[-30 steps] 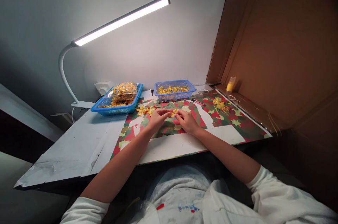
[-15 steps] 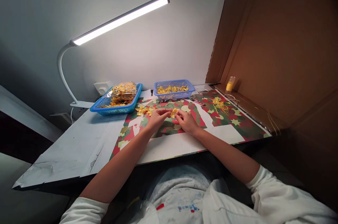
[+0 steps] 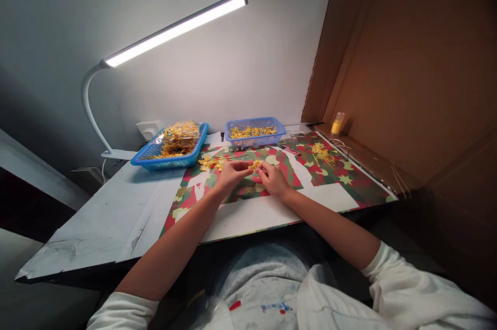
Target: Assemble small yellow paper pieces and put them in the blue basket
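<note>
My left hand point(image 3: 232, 175) and my right hand point(image 3: 274, 179) meet over the patterned mat point(image 3: 334, 178) in the middle of the table. Together their fingertips pinch one small yellow piece point(image 3: 255, 165). A little heap of similar yellow pieces point(image 3: 210, 163) lies just left of my left hand. Behind the hands stand a small blue basket point(image 3: 253, 133) holding yellow pieces and a larger blue tray point(image 3: 170, 148) with a clear bag of them. A bundle of yellow strings point(image 3: 321, 153) lies on the mat to the right.
A white desk lamp point(image 3: 171, 32) arches over the table from the back left, next to a wall socket point(image 3: 148, 129). A small yellow bottle point(image 3: 337, 124) stands at the back right against a tall cardboard screen point(image 3: 407, 71). White table surface point(image 3: 108, 216) stretches left.
The hands stay together on the small yellow piece, with only slight finger movement. The view has shifted a little.
</note>
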